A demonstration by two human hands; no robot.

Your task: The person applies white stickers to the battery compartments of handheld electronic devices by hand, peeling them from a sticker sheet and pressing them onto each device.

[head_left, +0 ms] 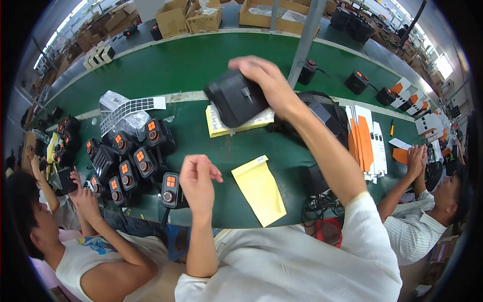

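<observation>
My right hand (266,80) is raised over the green table (201,65) and grips a black box-shaped device (235,97), tilted, above a yellow sheet stack (216,126). My left hand (197,182) hovers lower with loosely curled fingers, holding nothing I can see. It is just right of a black device with an orange button panel (170,189) and left of a yellow paper sheet (259,189).
Several black devices with orange panels (128,156) cluster at the left. White and orange cartons (366,141) lie at right. A metal post (304,43) rises behind. Cardboard boxes (188,17) stand at the back. One person (85,251) sits at left, another (422,221) at right.
</observation>
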